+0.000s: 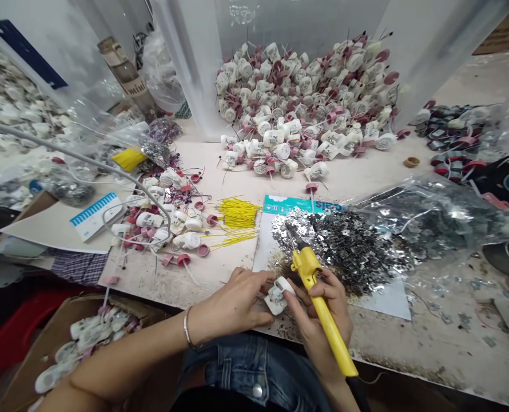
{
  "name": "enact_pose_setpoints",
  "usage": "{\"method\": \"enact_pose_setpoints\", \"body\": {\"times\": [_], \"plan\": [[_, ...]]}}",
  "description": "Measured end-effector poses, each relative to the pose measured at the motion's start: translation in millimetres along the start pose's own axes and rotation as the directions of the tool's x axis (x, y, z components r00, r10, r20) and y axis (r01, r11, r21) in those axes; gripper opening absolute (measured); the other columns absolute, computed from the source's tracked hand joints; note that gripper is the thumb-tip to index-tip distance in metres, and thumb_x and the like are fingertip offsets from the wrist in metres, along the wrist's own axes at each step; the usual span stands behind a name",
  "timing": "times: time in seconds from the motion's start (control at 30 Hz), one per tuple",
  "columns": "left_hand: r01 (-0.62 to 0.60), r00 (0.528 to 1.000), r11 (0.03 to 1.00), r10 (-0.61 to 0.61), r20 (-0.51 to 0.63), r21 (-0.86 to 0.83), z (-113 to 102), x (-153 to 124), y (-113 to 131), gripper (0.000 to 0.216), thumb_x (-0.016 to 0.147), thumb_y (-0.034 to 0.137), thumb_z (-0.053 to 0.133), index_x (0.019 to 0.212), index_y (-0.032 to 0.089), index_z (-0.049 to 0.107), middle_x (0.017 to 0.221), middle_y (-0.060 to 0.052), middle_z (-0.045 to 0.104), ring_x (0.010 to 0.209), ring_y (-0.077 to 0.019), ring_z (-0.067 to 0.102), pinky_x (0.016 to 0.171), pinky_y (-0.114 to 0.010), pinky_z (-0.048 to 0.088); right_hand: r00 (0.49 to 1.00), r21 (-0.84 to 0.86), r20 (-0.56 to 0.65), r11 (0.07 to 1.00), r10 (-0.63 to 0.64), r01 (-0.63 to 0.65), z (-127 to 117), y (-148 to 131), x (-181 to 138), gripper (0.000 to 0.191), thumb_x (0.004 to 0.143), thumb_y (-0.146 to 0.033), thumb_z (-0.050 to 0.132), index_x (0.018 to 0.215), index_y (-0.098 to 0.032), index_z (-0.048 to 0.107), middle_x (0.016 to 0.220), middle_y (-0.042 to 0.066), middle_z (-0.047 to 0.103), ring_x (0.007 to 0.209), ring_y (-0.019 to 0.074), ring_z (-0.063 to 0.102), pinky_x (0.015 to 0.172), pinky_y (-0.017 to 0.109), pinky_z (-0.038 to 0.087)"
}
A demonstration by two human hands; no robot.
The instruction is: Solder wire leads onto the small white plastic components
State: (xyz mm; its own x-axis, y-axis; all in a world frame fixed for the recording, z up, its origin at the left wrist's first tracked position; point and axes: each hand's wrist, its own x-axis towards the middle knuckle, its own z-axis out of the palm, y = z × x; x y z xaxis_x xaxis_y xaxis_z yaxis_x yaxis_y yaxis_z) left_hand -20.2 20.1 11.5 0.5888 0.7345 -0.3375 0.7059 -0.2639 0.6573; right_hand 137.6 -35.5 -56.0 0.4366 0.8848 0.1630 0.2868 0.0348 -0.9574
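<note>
Worn workbench (pixel 434 349), translucent panels (pixel 297 23) behind

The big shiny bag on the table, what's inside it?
The clear plastic bag holds many small silvery metal pieces, and more lie heaped outside its mouth. Pieces deep inside are hidden by those on top.

Metal tabs (pixel 344 252) on card (pixel 387 300); plastic housings (pixel 297 97) behind
</note>
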Motion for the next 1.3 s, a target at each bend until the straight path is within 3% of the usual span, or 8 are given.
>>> {"method": "enact_pose_setpoints", "body": {"times": [0.1, 0.43, 0.53, 0.67, 0.83, 0.97, 1.17, 1.3], "plan": [[0.007, 0.997, 1.0, -0.006, -0.073, 0.009, 13, 1, 3, 0.087, 0.067, 0.038, 0.077, 0.14, 0.017, 0.033, 0.121, -0.013, 0.061, 0.107, -0.0291, 0.056, 0.1, -0.051, 0.032, 0.998, 0.003, -0.026, 0.999, 0.054, -0.054, 6, -2, 0, 0.024, 0.073, -0.028, 0.072, 0.081, -0.021, 0.05, 0.121, 0.007, 0.052, 0.122, 0.0249, 0.051, 0.086, 0.042, 0.054], [-0.004, 0.93, 0.986, 0.066, -0.361, 0.169, 25, -8, 9, 0.097, 0.062, 0.065, 0.07, 0.139, 0.016, 0.038, 0.116, -0.015, 0.064, 0.107, -0.0338, 0.054, 0.104, -0.062, 0.017, 0.992, 0.067, -0.098, 0.995, 0.083, -0.077, 6, -11, 1, 0.028, 0.07, -0.026, 0.075, 0.082, -0.02, 0.05, 0.127, 0.01, 0.048, 0.118, 0.0244, 0.054, 0.066, 0.028, 0.06], [-0.052, 0.839, 0.964, 0.184, -0.511, 0.262, 26, -24, 12, 0.053, 0.074, 0.05, 0.067, 0.118, 0.02, 0.059, 0.107, -0.013, 0.068, 0.101, -0.0313, 0.058, 0.095, -0.052, 0.033, 0.982, 0.119, -0.164, 0.99, 0.093, -0.074, 9, -21, 7, 0.028, 0.071, -0.024, 0.074, 0.08, -0.02, 0.048, 0.125, 0.009, 0.047, 0.107, 0.0197, 0.06, 0.064, 0.025, 0.059], [-0.141, 0.944, 0.99, 0.137, -0.299, 0.008, 32, -37, 19, 0.021, 0.087, 0.027, 0.052, 0.072, 0.019, 0.065, 0.061, -0.002, 0.064, 0.058, -0.0146, 0.056, 0.06, -0.027, 0.041, 0.971, 0.183, -0.224, 0.982, 0.085, -0.044, 14, -34, 14, 0.03, 0.07, -0.023, 0.074, 0.078, -0.021, 0.045, 0.121, 0.009, 0.049, 0.104, 0.0175, 0.061, 0.066, 0.024, 0.059], [0.206, 0.977, 0.928, -0.212, 0.014, -0.31, 42, -26, 19, 0.023, 0.085, 0.033, 0.056, 0.071, 0.017, 0.063, 0.063, 0.002, 0.064, 0.055, -0.0111, 0.054, 0.051, -0.021, 0.036, 0.977, 0.168, -0.206, 0.986, 0.055, -0.02, 20, -35, 15, 0.026, 0.074, -0.021, 0.07, 0.076, -0.021, 0.044, 0.121, 0.008, 0.048, 0.108, 0.0192, 0.06, 0.069, 0.028, 0.059], [0.237, 0.966, 0.951, -0.253, -0.059, -0.199, 42, -22, 14, 0.018, 0.084, 0.034, 0.058, 0.078, 0.018, 0.063, 0.074, -0.001, 0.067, 0.07, -0.0166, 0.06, 0.065, -0.026, 0.041, 0.995, 0.064, -0.104, 0.998, -0.003, 0.009, 16, -18, 13, 0.023, 0.074, -0.021, 0.071, 0.081, -0.021, 0.049, 0.121, 0.008, 0.048, 0.115, 0.023, 0.056, 0.074, 0.033, 0.06], [0.215, 0.963, 0.976, -0.204, -0.174, 0.046, 32, -21, 9, 0.018, 0.084, 0.036, 0.061, 0.081, 0.018, 0.062, 0.084, -0.004, 0.069, 0.087, -0.0247, 0.059, 0.083, -0.042, 0.036, 0.916, -0.229, 0.093, 0.887, -0.39, 0.401, -1, -5, 15, 0.018, 0.077, -0.02, 0.068, 0.085, -0.021, 0.052, 0.113, 0.007, 0.051, 0.112, 0.0203, 0.057, 0.081, 0.035, 0.056], [0.194, 0.922, 0.975, -0.143, -0.361, 0.109, 40, -14, 6, 0.034, 0.077, 0.052, 0.067, 0.081, 0.019, 0.064, 0.079, -0.003, 0.07, 0.085, -0.026, 0.057, 0.09, -0.05, 0.026, 0.922, -0.269, 0.141, 0.882, -0.361, 0.387, -4, -7, 16, 0.014, 0.079, -0.024, 0.065, 0.085, -0.022, 0.053, 0.116, 0.008, 0.051, 0.115, 0.0225, 0.055, 0.085, 0.039, 0.053]]}}
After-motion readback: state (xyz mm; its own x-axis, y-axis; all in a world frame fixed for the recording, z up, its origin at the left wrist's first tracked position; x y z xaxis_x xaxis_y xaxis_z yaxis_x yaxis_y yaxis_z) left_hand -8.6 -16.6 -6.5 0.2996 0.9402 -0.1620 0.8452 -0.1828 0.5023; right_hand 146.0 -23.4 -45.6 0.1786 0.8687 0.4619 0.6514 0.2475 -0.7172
